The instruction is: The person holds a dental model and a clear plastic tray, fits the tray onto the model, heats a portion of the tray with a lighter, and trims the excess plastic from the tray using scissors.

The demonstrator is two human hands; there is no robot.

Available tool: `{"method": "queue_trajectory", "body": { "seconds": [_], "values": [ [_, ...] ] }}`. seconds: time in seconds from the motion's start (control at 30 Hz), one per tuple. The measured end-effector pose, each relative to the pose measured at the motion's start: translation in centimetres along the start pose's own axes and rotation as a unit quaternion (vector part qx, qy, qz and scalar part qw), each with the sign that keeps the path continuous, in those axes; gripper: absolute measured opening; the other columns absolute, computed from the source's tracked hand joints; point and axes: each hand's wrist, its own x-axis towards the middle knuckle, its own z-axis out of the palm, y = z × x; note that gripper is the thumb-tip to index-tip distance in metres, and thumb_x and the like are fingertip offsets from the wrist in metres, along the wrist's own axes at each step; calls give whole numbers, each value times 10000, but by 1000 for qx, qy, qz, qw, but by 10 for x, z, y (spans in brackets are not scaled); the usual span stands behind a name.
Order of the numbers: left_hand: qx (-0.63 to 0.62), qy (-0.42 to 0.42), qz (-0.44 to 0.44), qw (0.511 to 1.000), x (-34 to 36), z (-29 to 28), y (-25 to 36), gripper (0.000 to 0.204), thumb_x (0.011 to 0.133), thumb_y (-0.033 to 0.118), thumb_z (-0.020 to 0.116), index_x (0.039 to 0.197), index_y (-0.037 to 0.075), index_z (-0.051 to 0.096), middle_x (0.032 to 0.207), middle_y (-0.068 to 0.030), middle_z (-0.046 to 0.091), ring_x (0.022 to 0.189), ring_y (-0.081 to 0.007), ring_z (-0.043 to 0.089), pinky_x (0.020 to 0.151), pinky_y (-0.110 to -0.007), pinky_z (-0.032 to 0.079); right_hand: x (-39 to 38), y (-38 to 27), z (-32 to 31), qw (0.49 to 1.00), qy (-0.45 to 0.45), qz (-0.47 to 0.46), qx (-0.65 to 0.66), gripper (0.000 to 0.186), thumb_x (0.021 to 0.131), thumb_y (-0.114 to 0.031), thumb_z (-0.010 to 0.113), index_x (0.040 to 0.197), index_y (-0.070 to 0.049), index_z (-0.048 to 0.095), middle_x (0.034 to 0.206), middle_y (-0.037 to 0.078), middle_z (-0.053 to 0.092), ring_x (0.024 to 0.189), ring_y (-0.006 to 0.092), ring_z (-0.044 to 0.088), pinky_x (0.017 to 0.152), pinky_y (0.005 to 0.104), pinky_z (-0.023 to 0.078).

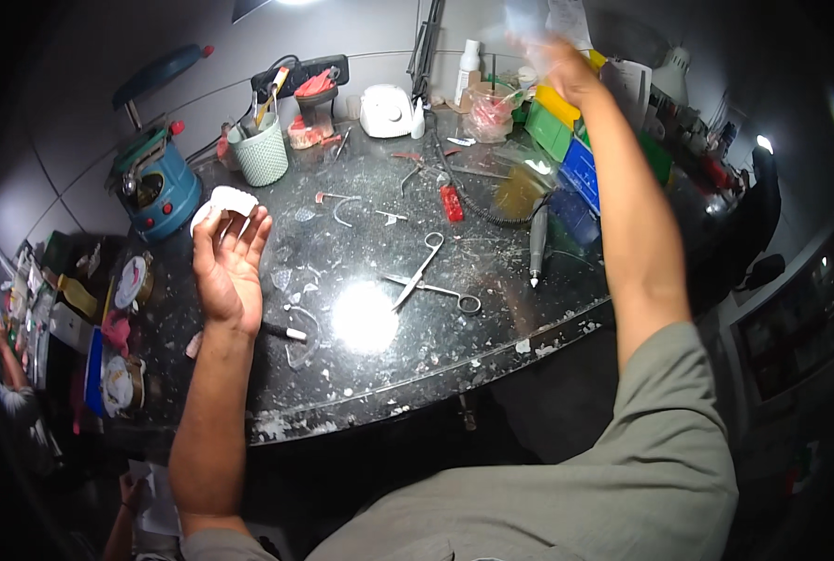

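Note:
My left hand [233, 280] is raised over the left part of the bench, palm up. Its thumb and fingers are closed round a white plaster dental cast [235, 200]. At the far right my right hand [571, 75] reaches out above the coloured bins, its fingers blurred. It grips what looks like a clear plastic bag [527, 33], smeared by motion. Between the arms lie metal scissors [415, 280] with their blades spread. A grey rotary handpiece [538, 245] rests right of them. Beside my left wrist are a black-handled tool [281, 331] and a clear curved plastic trimming [307, 348].
Bits of white debris cover the black benchtop [342, 243]. A teal machine [160, 187] and a tool cup [260, 154] stand at the back left. A white device [386, 110] sits at the back. Green [550, 131] and blue bins [581, 173] border the right.

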Motion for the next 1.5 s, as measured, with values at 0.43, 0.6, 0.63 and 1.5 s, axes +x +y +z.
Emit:
{"method": "queue_trajectory", "body": {
  "seconds": [0.43, 0.6, 0.63, 1.5],
  "values": [
    [-47, -20, 26, 998, 7, 14, -5, 384, 904, 282, 579, 1119, -29, 515, 1133, -171, 565, 1095, -338, 569, 980, -404, 483, 10, 9, -15, 942, 107, 129, -290, 326, 908, -253, 645, 1129, -14, 634, 1113, 105, 669, 980, 199, 660, 812, 317, 549],
    [-48, -16, 13, 999, 10, 10, -4, 374, 903, 283, 582, 1102, -27, 516, 1142, -167, 553, 1115, -337, 552, 983, -408, 483, 7, 15, -26, 889, 176, 75, -416, 296, 900, -254, 652, 1105, -43, 622, 1064, 73, 683, 912, 167, 671, 736, 274, 540],
    [-37, -11, 11, 999, 5, 0, -2, 381, 917, 311, 556, 1126, -6, 520, 1088, -150, 575, 1065, -298, 586, 967, -395, 481, 1, 24, -11, 922, 184, 58, -335, 268, 881, -279, 672, 1002, -41, 653, 994, 66, 695, 830, 169, 677, 708, 275, 535],
    [-10, -49, -11, 999, -5, 9, 1, 371, 916, 322, 564, 1118, 12, 527, 1120, -135, 573, 1089, -288, 591, 945, -370, 488, -13, -21, 67, 954, -11, -111, -277, 214, 918, -86, 546, 1090, -10, 648, 1010, 92, 698, 939, 157, 653, 957, 305, 456]
  ]
}}
